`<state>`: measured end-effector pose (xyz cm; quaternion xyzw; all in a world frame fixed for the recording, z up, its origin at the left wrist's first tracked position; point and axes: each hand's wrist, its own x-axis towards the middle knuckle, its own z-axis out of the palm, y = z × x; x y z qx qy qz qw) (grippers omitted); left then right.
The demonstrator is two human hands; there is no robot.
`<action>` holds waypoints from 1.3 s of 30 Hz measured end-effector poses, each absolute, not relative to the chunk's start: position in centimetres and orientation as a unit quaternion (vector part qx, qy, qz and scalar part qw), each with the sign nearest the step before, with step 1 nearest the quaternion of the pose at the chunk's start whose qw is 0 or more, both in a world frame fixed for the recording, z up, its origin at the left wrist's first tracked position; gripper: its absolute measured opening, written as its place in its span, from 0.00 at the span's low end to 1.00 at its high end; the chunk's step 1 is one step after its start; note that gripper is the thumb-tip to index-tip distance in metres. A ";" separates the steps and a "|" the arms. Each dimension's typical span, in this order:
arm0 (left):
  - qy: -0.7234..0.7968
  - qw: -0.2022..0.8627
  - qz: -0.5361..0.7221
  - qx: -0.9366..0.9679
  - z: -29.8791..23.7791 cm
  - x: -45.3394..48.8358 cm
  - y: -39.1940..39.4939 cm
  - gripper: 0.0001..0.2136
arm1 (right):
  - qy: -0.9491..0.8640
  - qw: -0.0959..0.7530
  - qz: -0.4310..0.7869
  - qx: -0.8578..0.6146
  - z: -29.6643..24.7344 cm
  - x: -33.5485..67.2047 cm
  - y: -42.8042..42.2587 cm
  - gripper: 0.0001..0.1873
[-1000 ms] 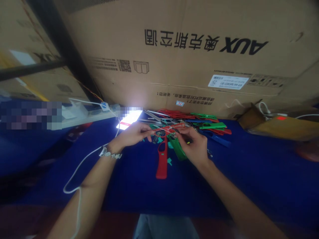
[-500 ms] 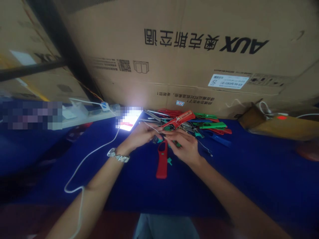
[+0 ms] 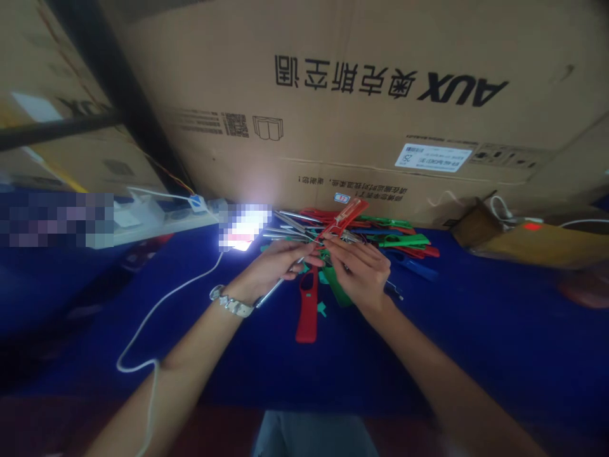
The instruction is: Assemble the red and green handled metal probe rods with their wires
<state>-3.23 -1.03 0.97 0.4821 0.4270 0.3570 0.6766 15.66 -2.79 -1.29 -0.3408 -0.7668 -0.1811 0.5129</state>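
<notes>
My left hand [image 3: 284, 259] is closed on a red gas lighter's open shell [image 3: 351, 212], near its lower end. A thin metal tube [image 3: 273, 293] runs from the left fingers back towards the wrist. My right hand [image 3: 362, 265] is pinched against the shell and a thin pale wire at its lower end; the exact contact is partly hidden. Just below the hands lies a red lighter shell half [image 3: 307, 311] with an oval trigger hole. Beside it is a small green trigger piece [image 3: 322, 309]. A green shell [image 3: 339, 289] shows under my right hand.
Behind my hands lies a pile of red and green shells [image 3: 404, 240] and metal tubes [image 3: 291, 222]. A blue shell [image 3: 413, 263] is to the right. A glowing phone [image 3: 245, 231] with a white cable [image 3: 166, 298] stands left. A large carton [image 3: 342, 127] walls the back of the blue table.
The metal tube has come into view along my left wrist. The held shell has shifted slightly up and left, and my right fingers have moved up to it. A green shell now shows below them.
</notes>
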 end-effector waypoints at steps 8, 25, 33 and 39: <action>0.405 0.708 0.423 0.394 0.8 -2.9 -1.0 0.11 | -0.804 0.513 -0.114 -0.277 -2.4 15.8 -2.7 0.17; 0.404 0.642 0.426 0.494 1.2 -3.6 -1.0 0.16 | -0.806 0.501 -0.094 -0.299 -1.7 15.7 -3.9 0.09; 0.407 0.652 0.407 0.493 1.6 -3.6 -1.0 0.15 | -0.825 0.483 -0.027 -0.291 -1.3 16.0 -4.0 0.09; 0.411 0.631 0.378 0.538 1.7 -3.9 -1.1 0.15 | -0.848 0.443 0.010 -0.291 -1.3 16.4 -3.7 0.09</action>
